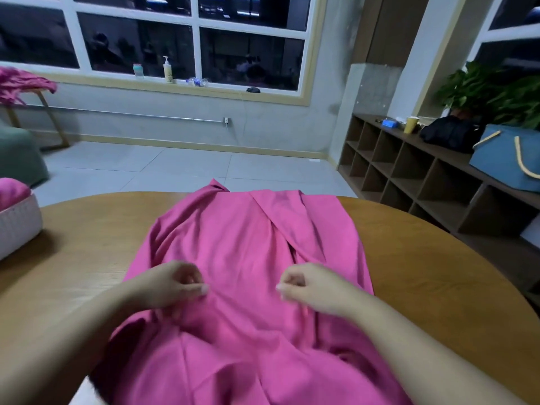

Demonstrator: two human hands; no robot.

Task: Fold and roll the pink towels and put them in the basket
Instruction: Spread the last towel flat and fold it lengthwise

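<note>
A large pink towel (248,244) lies spread and creased on the round wooden table (423,258), its near end hanging over the edge toward me. My left hand (172,285) rests on its near-left part with fingers curled, pinching a ridge of the cloth. My right hand (309,285) hovers just over the near-right part, fingers curled toward the thumb; it is blurred and no cloth shows between the fingers. A white woven basket (17,226) stands at the table's left edge with a rolled pink towel (11,191) in it.
More pink cloth (20,83) is heaped on a wooden stand at the far left. A green seat (17,159) sits on the floor behind the basket. Along the right wall runs a cubby shelf (409,176) holding a blue bag (508,159).
</note>
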